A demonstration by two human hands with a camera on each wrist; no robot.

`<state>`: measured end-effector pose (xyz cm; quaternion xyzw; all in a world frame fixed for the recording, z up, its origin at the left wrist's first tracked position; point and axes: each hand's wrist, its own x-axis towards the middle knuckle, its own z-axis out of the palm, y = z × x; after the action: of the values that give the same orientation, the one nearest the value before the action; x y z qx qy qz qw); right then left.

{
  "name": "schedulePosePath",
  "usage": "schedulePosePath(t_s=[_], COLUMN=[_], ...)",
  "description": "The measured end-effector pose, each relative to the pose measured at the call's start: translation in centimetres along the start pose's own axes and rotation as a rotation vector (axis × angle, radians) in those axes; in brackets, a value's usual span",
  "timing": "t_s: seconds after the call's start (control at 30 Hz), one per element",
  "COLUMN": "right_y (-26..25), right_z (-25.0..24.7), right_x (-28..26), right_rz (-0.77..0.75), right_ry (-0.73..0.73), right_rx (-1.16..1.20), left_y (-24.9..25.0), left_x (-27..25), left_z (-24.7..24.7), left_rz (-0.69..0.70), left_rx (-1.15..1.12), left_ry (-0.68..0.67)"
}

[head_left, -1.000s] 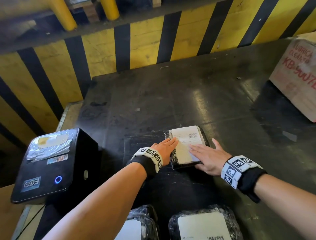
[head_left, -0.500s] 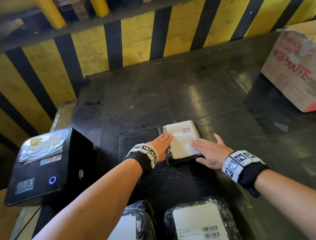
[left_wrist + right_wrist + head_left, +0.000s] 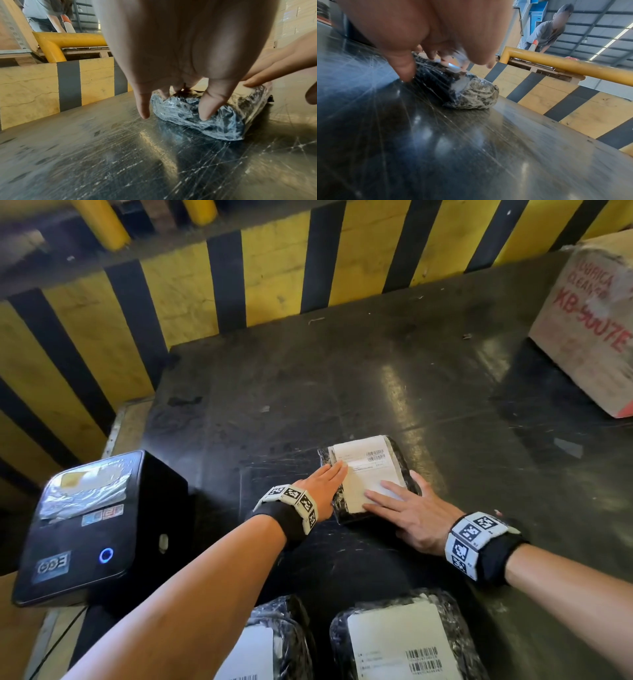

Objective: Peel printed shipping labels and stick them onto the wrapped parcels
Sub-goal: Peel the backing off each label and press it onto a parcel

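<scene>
A small parcel wrapped in black film lies in the middle of the dark table, with a white shipping label on its top. My left hand lies flat with straight fingers on the label's left edge. My right hand presses flat on the label's near right part, its thumb along the parcel's right side. In the left wrist view the parcel sits under my fingers. In the right wrist view the parcel lies beneath my blurred right hand.
A black label printer stands at the table's left front corner. Two more wrapped parcels with labels lie at the near edge. A cardboard box sits at the far right. A yellow-and-black barrier runs behind the table.
My left hand has slid a little farther up the label's left edge. My right hand stays flat on the label. The parcel has not moved on the table.
</scene>
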<state>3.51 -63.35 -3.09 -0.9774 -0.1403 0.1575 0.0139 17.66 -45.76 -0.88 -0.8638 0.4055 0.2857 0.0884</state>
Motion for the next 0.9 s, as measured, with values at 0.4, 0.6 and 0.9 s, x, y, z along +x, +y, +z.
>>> schedulePosePath(t_s=[0.4, 0.6, 0.9], right_y=[0.5, 2.1, 2.9], right_z=[2.2, 2.2, 3.4], right_x=[-0.1, -2.2, -3.2], right_rz=[0.025, 0.119, 0.194], right_ry=[0.125, 0.081, 0.101], right_rx=[0.061, 0.113, 0.148], left_y=[-0.3, -0.3, -0.3], left_x=[0.4, 0.5, 0.4], left_z=[0.5, 0.7, 0.6], left_rz=[0.0, -0.005, -0.006], left_rx=[-0.007, -0.005, -0.006], left_ry=[0.008, 0.021, 0.017])
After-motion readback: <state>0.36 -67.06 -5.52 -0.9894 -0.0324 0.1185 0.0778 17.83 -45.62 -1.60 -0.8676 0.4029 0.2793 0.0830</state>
